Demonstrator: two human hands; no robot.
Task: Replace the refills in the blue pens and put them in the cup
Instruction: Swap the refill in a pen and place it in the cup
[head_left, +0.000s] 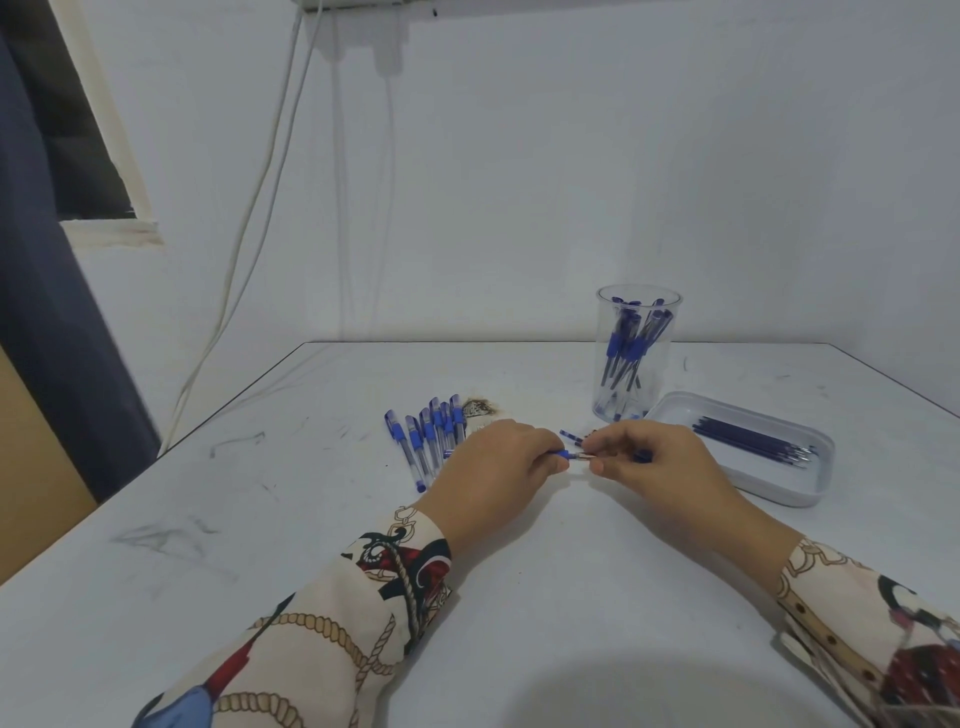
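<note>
Between the two hands, low over the counter, a blue pen is pinched at both ends: left hand curled on the barrel, right hand on the tip. Seven pens lie just left; the cup holds several; the tray holds refills, too bunched to count.

A scuffed white table meets a white wall with hanging cables, window at left
</note>
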